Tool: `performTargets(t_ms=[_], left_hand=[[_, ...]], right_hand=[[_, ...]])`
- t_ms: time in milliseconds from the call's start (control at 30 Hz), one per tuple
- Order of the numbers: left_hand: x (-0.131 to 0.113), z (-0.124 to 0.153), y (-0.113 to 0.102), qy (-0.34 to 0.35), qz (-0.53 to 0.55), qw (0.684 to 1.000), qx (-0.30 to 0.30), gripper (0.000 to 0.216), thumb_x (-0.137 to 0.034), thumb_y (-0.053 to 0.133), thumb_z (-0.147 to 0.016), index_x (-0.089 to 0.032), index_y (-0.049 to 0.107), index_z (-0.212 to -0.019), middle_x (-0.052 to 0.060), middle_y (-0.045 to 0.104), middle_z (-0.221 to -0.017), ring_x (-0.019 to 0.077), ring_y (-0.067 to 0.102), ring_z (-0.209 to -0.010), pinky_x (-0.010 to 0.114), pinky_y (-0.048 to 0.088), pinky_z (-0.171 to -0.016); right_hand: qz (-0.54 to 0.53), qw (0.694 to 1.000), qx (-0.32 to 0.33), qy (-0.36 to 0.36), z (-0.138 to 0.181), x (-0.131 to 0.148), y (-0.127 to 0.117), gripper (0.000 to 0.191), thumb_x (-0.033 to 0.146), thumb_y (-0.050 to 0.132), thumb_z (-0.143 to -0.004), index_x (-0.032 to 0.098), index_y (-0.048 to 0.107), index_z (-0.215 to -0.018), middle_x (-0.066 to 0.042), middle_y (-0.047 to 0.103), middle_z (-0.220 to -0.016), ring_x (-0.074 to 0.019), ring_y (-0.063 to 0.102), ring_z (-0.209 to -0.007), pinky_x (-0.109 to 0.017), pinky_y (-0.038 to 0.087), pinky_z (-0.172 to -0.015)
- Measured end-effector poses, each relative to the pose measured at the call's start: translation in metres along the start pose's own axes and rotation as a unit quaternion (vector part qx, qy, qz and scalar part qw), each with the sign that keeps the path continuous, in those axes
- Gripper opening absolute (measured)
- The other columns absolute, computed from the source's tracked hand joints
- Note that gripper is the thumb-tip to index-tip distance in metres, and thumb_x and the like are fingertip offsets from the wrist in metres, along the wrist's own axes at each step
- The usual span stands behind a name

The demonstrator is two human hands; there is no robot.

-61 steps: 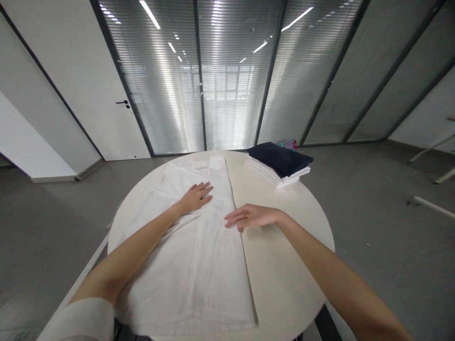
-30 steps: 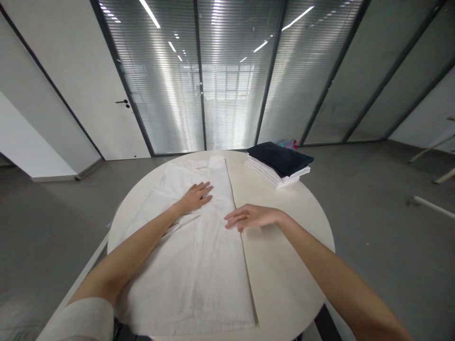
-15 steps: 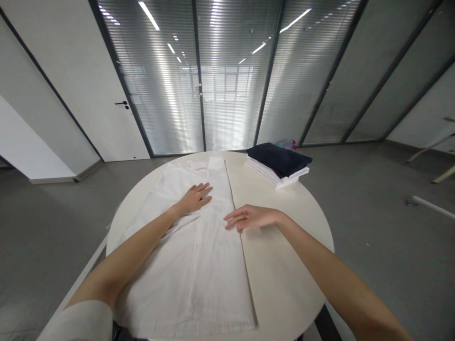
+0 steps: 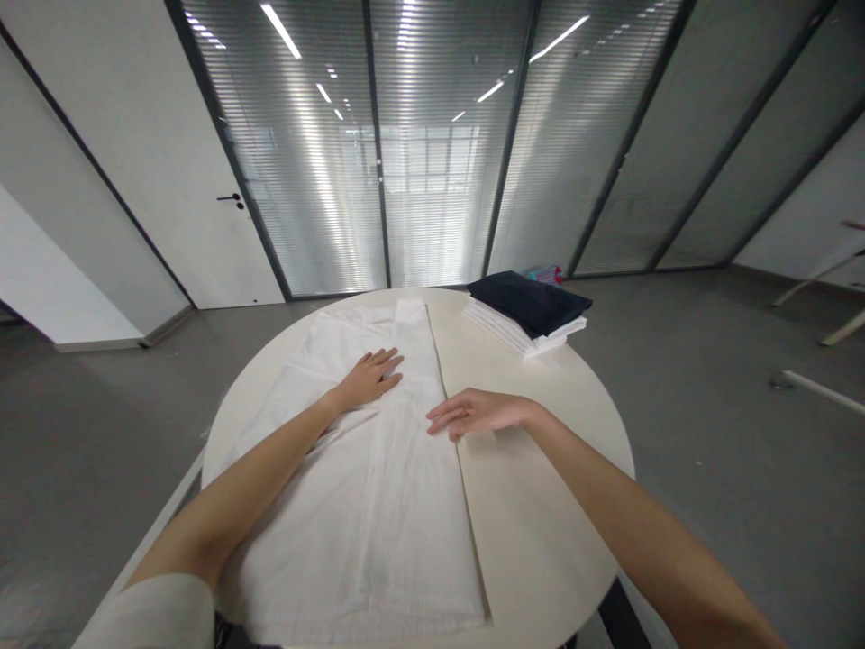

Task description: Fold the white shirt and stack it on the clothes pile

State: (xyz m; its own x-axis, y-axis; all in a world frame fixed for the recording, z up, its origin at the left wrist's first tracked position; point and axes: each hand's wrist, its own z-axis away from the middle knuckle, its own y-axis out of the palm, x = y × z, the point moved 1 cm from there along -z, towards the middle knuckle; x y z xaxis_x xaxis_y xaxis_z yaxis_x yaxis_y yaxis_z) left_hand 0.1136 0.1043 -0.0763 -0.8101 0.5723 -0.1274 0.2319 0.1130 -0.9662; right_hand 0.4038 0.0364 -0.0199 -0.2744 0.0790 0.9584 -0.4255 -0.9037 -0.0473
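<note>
A white garment (image 4: 378, 505) lies spread flat on the round white table (image 4: 541, 505), its right side folded in to a straight edge. My left hand (image 4: 370, 376) rests palm down on the upper part of the cloth, fingers spread. My right hand (image 4: 477, 412) lies flat with fingers extended at the garment's right edge, its fingertips touching the fabric. Neither hand grips anything.
A stack of folded clothes (image 4: 527, 313), dark navy on top of white ones, sits at the table's far right. Something colourful (image 4: 544, 272) peeks out behind it. Glass walls with blinds stand beyond, with a door (image 4: 230, 200) at left. Grey floor surrounds the table.
</note>
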Motion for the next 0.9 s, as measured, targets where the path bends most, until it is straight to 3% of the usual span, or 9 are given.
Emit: performTargets(t_ms=[233,900], left_hand=[[0.0001,0.0001,0.0007,-0.001,0.007,1.0,-0.004,0.057,-0.054,0.035,-0.103,-0.026,0.044,-0.152,0.008,0.038,-0.161,0.0302,0.037,-0.147,0.051,0.027,-0.12],[0.0012,0.0002,0.0014,0.004,0.006,1.0,-0.003,0.058,-0.054,0.034,-0.103,-0.025,0.044,-0.152,0.009,0.036,-0.161,0.0307,0.036,-0.147,0.051,0.028,-0.12]], right_hand=[[0.035,0.999,-0.029,0.002,-0.002,-0.0015,-0.0022,0.074,0.057,0.079,-0.075,0.015,0.064,-0.134,-0.018,0.067,-0.129,-0.0124,0.065,-0.076,-0.029,0.053,-0.075],[0.047,0.996,-0.08,-0.005,0.0,0.0029,-0.0035,0.07,0.06,0.077,-0.076,0.011,0.069,-0.126,-0.019,0.071,-0.12,-0.0138,0.067,-0.074,-0.029,0.057,-0.07]])
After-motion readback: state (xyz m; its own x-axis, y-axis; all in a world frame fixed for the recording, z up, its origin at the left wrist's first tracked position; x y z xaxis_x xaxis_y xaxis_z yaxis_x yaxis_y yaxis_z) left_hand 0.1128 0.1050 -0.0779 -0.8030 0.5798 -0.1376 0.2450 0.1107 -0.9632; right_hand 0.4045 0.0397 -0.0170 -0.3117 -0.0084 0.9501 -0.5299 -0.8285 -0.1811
